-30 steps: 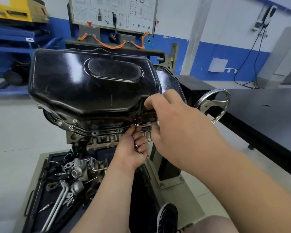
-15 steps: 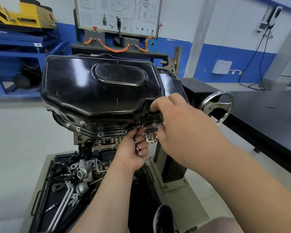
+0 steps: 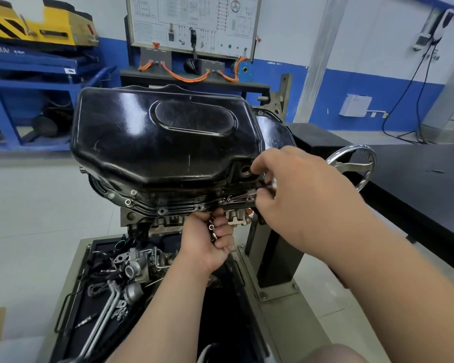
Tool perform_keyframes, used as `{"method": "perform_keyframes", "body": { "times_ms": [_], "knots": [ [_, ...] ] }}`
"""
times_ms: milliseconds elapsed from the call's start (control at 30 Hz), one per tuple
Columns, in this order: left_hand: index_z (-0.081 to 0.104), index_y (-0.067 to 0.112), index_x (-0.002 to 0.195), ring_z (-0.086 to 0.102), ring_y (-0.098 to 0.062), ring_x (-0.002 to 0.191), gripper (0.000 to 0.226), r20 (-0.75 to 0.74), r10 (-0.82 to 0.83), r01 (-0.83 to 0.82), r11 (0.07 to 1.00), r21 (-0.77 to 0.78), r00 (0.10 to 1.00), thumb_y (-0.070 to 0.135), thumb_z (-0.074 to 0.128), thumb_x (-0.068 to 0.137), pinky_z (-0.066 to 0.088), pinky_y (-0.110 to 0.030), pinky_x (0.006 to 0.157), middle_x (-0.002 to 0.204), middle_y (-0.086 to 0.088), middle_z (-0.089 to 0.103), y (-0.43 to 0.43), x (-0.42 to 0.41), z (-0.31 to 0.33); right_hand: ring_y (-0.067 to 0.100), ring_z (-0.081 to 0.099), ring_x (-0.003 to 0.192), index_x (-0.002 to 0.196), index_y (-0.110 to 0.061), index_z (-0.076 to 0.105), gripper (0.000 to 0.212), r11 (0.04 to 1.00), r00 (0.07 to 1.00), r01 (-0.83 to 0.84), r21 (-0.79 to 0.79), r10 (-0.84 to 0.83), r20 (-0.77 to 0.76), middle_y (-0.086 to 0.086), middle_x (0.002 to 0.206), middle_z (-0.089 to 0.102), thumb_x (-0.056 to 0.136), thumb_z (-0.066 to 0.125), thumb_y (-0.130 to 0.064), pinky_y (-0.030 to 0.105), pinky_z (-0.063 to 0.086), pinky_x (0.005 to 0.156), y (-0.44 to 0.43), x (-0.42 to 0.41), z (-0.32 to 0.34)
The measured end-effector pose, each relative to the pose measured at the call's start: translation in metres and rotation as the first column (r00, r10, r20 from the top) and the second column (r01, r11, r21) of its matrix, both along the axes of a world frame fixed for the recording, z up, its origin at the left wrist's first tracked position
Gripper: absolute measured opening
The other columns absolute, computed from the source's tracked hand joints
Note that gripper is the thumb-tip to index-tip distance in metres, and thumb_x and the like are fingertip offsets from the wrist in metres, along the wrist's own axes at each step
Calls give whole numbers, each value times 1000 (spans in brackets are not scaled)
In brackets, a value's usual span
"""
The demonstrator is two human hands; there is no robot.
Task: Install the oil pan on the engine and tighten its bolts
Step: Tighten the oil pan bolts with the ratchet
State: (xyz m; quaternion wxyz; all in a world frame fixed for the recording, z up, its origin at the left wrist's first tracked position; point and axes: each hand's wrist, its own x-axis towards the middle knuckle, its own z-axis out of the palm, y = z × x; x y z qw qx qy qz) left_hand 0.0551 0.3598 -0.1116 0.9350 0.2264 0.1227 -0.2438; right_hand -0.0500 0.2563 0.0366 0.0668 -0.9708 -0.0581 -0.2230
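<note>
Right hand (image 3: 294, 195) pinching small steel bolt (image 3: 271, 183) at glossy black steel oil pan (image 3: 155, 142) flange: thread squarely (left hand (image 3: 207, 244) clenches spares (image 3: 211, 228))

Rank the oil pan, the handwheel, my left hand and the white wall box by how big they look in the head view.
1. Oil pan, by far.
2. Handwheel and left hand look about alike; the hand is nearer the camera, so unranked.
3. White wall box.
</note>
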Motion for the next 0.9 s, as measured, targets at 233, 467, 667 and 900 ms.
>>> {"method": "perform_keyframes", "body": {
  "times_ms": [233,467,667,900],
  "knots": [
    [45,13,72,32,-8,33,19,-46,-13,10,999,-49,999,13,30,85,18,-13,28,53,3,39,-3,-5,-2,6,53,78,97,-32,61,16,990,989,-72,122,56,135,-12,94,60,89,56,-19,9,40,66,-13,-9,8],
    [53,12,87,36,-6,34,19,-59,-104,103,994,-26,993,22,42,98,21,-15,26,62,3,57,-3,-15,-11,-9,46,68,85,-38,51,21,973,991,-93,213,68,119,-18,86,55,85,60,-19,-4,31,69,-17,-14,-6],
    [59,14,85,37,-4,35,20,-83,-45,41,998,-52,996,31,53,95,21,-16,27,64,6,61,6,-21,-9,-12,48,76,84,-40,54,20,953,990,-113,282,84,111,-24,82,55,85,62,-21,-2,33,69,-12,-16,-14],
    [59,20,81,32,-4,34,31,-62,28,-23,996,90,998,48,53,91,18,-14,28,53,11,47,9,-21,-11,-6,50,85,81,-39,55,22,943,986,-154,296,125,114,-23,80,56,84,65,-19,-1,34,69,-7,-21,-15]
  ]
}}
